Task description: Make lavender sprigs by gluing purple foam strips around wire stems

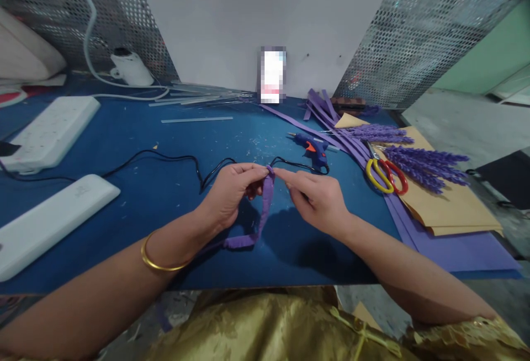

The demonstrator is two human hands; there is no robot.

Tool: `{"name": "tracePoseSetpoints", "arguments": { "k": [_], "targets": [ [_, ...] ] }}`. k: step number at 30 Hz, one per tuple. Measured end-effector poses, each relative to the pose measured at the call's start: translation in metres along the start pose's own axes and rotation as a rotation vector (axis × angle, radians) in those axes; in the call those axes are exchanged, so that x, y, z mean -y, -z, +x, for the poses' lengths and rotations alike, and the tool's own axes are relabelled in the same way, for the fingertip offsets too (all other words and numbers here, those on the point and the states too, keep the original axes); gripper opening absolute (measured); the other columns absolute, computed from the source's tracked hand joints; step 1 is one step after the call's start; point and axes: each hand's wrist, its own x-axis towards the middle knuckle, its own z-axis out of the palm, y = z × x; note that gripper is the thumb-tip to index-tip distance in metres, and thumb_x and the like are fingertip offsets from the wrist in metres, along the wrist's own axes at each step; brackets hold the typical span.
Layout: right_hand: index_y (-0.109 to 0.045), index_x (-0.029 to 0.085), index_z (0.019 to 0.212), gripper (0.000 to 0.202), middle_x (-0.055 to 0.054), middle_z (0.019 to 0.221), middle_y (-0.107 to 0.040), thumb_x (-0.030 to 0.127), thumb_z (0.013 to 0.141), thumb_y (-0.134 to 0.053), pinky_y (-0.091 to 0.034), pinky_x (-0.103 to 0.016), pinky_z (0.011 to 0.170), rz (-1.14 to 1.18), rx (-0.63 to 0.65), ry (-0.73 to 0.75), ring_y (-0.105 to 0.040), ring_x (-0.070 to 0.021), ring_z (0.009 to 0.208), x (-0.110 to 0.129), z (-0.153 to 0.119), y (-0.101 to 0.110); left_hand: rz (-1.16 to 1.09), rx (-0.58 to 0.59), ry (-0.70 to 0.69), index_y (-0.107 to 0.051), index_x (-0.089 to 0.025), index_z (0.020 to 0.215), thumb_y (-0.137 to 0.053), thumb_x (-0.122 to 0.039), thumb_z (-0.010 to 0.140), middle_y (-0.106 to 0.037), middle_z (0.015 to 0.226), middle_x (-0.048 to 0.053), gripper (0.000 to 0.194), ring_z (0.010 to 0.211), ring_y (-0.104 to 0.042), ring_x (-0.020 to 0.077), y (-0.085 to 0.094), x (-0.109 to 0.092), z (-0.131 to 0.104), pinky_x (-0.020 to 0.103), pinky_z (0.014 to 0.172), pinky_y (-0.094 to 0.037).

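Observation:
Over the middle of the blue table, a purple paper strip (266, 201) hangs down from my left hand (238, 187), pinched at its top between thumb and finger. The strip's lower part bends and trails left along the table, its far end passing behind my left wrist. My right hand (317, 198) is at the strip's top from the other side, index finger extended to a small rolled or folded bit there and the other fingers curled. Whether the right fingers grip the strip or only press it I cannot tell. A blue glue gun (314, 148) lies just beyond my right hand.
Red-and-yellow scissors (385, 176), purple lavender-like sprigs (426, 165), purple strips (327, 112), and brown paper (451, 206) lie at right. White power strips (53, 129) are at left; a black cord (165, 157) crosses the table. Clear glue sticks (196, 120) and a lit phone (271, 77) are at the back.

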Motion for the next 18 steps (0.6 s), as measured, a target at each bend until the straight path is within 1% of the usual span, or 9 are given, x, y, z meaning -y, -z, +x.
{"name": "tracePoseSetpoints", "arguments": {
  "k": [4,7,9,12,15,18],
  "targets": [
    [-0.069,0.02,0.129,0.046,-0.003,0.069,-0.064,0.013,0.094,-0.041,-0.033,-0.026,0.053,-0.266,0.081,0.02,-0.051,-0.0136,0.058,0.0021,0.0012,0.0037,-0.005,0.013,0.013,-0.064,-0.016,0.059,-0.076,-0.037,0.073,-0.056,0.057,-0.001,0.028,0.053,-0.047,0.0092,0.0002,0.0006,0.001,0.023,0.05,-0.031],
    [-0.068,0.022,0.131,0.047,-0.004,0.069,-0.064,0.014,0.094,-0.041,-0.031,-0.028,0.053,-0.309,0.125,0.014,-0.049,-0.0142,0.057,0.0036,0.0018,0.0042,0.05,-0.013,-0.006,-0.065,-0.016,0.059,-0.078,-0.037,0.07,-0.055,0.055,-0.002,0.027,0.052,-0.044,0.0093,0.0005,0.0012,0.0024,0.024,0.05,-0.029],
    [-0.066,0.022,0.133,0.046,-0.004,0.073,-0.067,0.015,0.094,-0.04,-0.034,-0.027,0.056,-0.249,0.127,-0.012,-0.054,-0.015,0.061,0.004,0.0018,0.0032,0.093,-0.033,-0.029,-0.066,-0.016,0.059,-0.078,-0.036,0.069,-0.055,0.054,-0.002,0.025,0.052,-0.044,0.0096,0.0004,0.001,0.0031,0.025,0.051,-0.029],
    [-0.064,0.018,0.131,0.041,-0.005,0.079,-0.07,0.019,0.095,-0.044,-0.04,-0.027,0.061,-0.056,0.101,-0.117,-0.059,-0.0156,0.065,0.0041,0.0021,0.0012,0.16,-0.061,-0.056,-0.069,-0.016,0.061,-0.076,-0.034,0.07,-0.055,0.054,-0.001,0.022,0.053,-0.045,0.0102,-0.0001,-0.0006,0.003,0.025,0.051,-0.029],
    [-0.064,0.016,0.126,0.036,-0.001,0.068,-0.063,0.021,0.093,-0.05,-0.04,-0.026,0.058,0.141,0.098,-0.242,-0.053,-0.0138,0.056,0.0045,0.0029,-0.0001,0.199,-0.084,-0.079,-0.071,-0.016,0.062,-0.074,-0.032,0.07,-0.055,0.052,-0.002,0.019,0.052,-0.043,0.0101,-0.0012,-0.0028,0.0022,0.025,0.05,-0.028],
    [-0.066,0.018,0.121,0.033,0.004,0.061,-0.053,0.021,0.091,-0.053,-0.037,-0.025,0.055,0.268,0.096,-0.31,-0.048,-0.0121,0.052,0.0051,0.0036,-0.0012,0.205,-0.095,-0.087,-0.07,-0.016,0.061,-0.074,-0.03,0.069,-0.054,0.053,-0.002,0.016,0.052,-0.042,0.0097,-0.002,-0.0041,0.0019,0.025,0.05,-0.028]
  ]
}}
